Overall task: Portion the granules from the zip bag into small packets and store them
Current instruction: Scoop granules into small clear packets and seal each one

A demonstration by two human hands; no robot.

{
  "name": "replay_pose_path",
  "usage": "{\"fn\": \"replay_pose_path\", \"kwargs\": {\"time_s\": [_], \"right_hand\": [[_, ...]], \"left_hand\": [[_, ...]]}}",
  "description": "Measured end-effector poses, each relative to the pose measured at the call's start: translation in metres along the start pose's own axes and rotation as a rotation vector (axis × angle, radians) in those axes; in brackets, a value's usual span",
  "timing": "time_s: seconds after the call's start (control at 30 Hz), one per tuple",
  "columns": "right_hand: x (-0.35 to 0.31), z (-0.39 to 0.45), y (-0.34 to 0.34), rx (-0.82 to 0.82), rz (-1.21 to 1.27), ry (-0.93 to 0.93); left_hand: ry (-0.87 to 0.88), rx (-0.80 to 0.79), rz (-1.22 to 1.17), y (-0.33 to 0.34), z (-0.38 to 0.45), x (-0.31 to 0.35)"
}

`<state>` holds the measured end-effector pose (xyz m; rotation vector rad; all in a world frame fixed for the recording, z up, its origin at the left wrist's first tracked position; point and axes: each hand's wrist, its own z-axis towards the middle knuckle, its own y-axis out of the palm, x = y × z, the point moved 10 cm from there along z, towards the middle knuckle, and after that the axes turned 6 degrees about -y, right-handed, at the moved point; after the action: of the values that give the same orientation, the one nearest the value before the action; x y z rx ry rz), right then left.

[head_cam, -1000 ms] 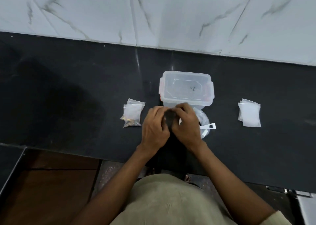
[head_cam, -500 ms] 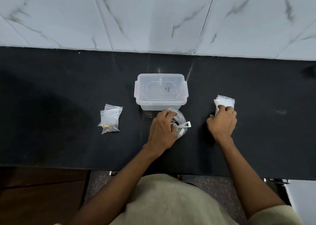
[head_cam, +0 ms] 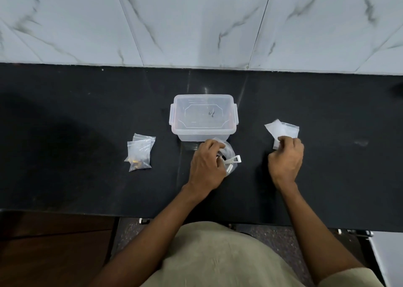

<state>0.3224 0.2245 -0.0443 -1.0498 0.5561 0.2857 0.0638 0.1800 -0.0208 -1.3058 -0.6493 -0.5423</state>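
A: Clear plastic is all over this black counter. What is the right hand doing?

B: Its fingers are pinched together on the near corner of the empty packets. It should peel off just one. Go slow, they stick.

A: And the left hand?

B: It is curled down on the zip bag, just in front of the box. I cannot tell if it squeezes or only rests. It should keep the bag steady so no granules spill.

A: Where do full ones go?

B: Two filled packets lie well to the left. The box has its lid on.
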Motion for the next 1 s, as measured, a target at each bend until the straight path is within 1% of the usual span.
{"fn": "replay_pose_path", "kwargs": {"time_s": [0.03,0.1,0.17,0.2,0.27,0.3,0.33,0.4,0.47,0.57,0.67,0.73,0.77,0.8,0.9,1.0], "right_hand": [[-0.009,-0.002,-0.007,0.060,0.046,-0.055],[-0.034,-0.008,-0.017,0.110,0.148,-0.164],[-0.064,-0.017,-0.024,0.104,0.254,-0.257],[-0.079,-0.024,-0.027,0.090,0.298,-0.292],[-0.108,-0.040,-0.030,0.053,0.348,-0.356],[-0.120,-0.049,-0.031,0.029,0.375,-0.379],[-0.129,-0.056,-0.030,0.001,0.415,-0.390],[-0.143,-0.067,-0.025,-0.073,0.527,-0.377],[-0.151,-0.074,-0.019,-0.155,0.629,-0.340],[-0.157,-0.077,-0.011,-0.264,0.725,-0.270],[-0.157,-0.083,0.004,-0.437,0.856,-0.145],[-0.161,-0.088,0.011,-0.532,0.923,-0.106],[-0.163,-0.091,0.014,-0.566,0.950,-0.085],[-0.164,-0.092,0.015,-0.589,0.964,-0.068],[-0.167,-0.092,0.016,-0.613,0.927,-0.074],[-0.169,-0.087,0.006,-0.537,0.907,-0.110]], "left_hand": [[0.013,0.021,-0.023,-0.003,0.000,0.003],[0.022,0.064,-0.118,-0.011,0.000,0.009],[-0.076,0.057,-0.302,-0.013,0.005,0.008],[-0.177,0.021,-0.408,-0.010,0.008,0.002],[-0.385,-0.101,-0.648,0.006,0.011,-0.011],[-0.458,-0.158,-0.770,0.013,0.012,-0.014],[-0.504,-0.207,-0.878,0.017,0.012,-0.016],[-0.534,-0.273,-1.031,0.016,0.009,-0.016],[-0.524,-0.273,-1.112,0.007,0.006,-0.016],[-0.490,-0.246,-1.211,-0.004,0.004,-0.026],[-0.408,-0.345,-1.289,-0.010,0.000,-0.030],[-0.401,-0.409,-1.340,-0.011,-0.004,-0.030],[-0.411,-0.404,-1.352,-0.012,-0.005,-0.032],[-0.425,-0.370,-1.352,-0.013,-0.005,-0.035],[-0.475,-0.181,-1.254,-0.023,-0.005,-0.054],[-0.485,-0.073,-1.133,-0.034,-0.006,-0.067]]}}
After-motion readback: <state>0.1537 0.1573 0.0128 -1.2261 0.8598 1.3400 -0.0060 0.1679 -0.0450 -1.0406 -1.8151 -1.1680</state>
